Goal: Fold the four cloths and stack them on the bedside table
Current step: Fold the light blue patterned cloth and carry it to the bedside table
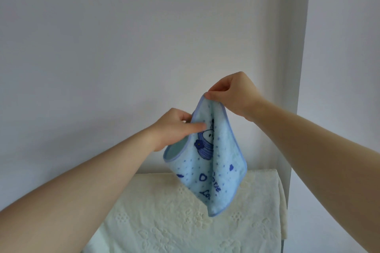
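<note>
We hold the light-blue printed terry cloth [213, 160] unfolded in the air above the cream-covered bedside table [156, 215]. Our right hand [232, 92] pinches its top corner; our left hand [174, 129] grips its left edge. We judge folding barely begun, since no stack shows.

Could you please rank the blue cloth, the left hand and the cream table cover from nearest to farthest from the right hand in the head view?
1. Blue cloth: top corner pinched by the right hand.
2. Left hand: lower left, holding the cloth's edge.
3. Cream table cover: below both hands.
</note>
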The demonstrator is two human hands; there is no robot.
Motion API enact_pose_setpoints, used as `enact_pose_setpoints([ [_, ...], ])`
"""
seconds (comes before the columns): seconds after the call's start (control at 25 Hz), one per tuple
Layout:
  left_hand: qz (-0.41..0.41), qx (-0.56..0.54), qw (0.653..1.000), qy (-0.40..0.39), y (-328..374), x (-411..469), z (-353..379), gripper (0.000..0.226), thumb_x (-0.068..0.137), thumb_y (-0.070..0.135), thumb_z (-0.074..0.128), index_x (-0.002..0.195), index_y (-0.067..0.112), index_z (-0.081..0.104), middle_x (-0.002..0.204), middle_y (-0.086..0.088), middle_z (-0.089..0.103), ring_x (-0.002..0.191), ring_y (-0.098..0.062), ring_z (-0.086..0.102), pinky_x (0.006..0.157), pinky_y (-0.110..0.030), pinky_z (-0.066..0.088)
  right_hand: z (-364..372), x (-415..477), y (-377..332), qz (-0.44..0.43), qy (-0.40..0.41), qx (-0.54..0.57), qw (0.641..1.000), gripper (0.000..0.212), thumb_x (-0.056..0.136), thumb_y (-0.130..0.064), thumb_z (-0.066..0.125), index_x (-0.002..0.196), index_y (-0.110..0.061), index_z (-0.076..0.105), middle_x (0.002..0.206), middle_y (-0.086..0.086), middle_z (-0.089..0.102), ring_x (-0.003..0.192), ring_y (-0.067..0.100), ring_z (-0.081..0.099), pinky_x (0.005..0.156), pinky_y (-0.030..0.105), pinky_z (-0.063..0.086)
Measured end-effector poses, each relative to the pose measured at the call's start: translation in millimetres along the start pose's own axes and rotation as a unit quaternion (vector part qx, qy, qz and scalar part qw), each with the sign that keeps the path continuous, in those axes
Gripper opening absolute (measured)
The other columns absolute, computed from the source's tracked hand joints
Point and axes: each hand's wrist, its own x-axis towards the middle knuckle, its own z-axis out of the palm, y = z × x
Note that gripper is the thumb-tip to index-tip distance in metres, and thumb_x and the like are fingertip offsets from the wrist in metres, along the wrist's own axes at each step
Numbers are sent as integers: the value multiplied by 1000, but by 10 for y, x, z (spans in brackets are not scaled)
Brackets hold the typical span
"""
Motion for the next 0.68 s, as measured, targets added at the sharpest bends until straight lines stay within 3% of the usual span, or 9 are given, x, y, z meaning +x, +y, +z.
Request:
enact_pose_setpoints([
  [0.12, -30, 97, 993, -52, -309, -60, -58, 24, 85, 38, 81, 91, 15, 81, 91, -1, 80, 85, -15, 74, 75, -27, 54, -115, -24, 75, 18, 40, 22, 999, 10, 84, -28, 85, 78, -22, 80, 77, -6, 75, 66, 8, 65, 61, 23, 53],
  [0.24, -57, 153, 986, -29, -482, -85, -200, 29, 86, 40, 77, 91, 11, 81, 88, -5, 76, 83, -16, 68, 86, -39, 58, -224, -62, 185, 33, 62, 21, 997, 10, 87, -28, 82, 81, -20, 79, 82, -3, 76, 72, 13, 68, 65, 27, 55],
  [0.4, -16, 100, 993, 59, -392, -99, -419, 37, 78, 46, 85, 86, 10, 81, 90, -17, 78, 79, -16, 68, 91, -49, 59, -326, -172, 367, 34, 68, -24, 997, 11, 92, -27, 77, 85, -19, 77, 80, -5, 73, 72, 11, 65, 63, 23, 50],
  [0.56, 53, -63, 982, 171, -129, -40, -585, 12, 89, 15, 80, 91, 4, 76, 82, -6, 79, 83, -20, 72, 73, -25, 62, -325, -253, 510, 20, 57, -39, 997, 5, 91, -20, 77, 88, -18, 74, 78, -3, 71, 69, 14, 61, 64, 28, 49],
  [0.68, 78, 49, 981, 171, -86, -35, -729, 11, 89, 23, 82, 88, 12, 77, 82, -5, 79, 77, -17, 72, 76, -32, 59, -269, -280, 511, -10, 49, -50, 998, 11, 96, -18, 71, 106, -20, 75, 87, -4, 71, 80, 17, 64, 77, 32, 53],
])
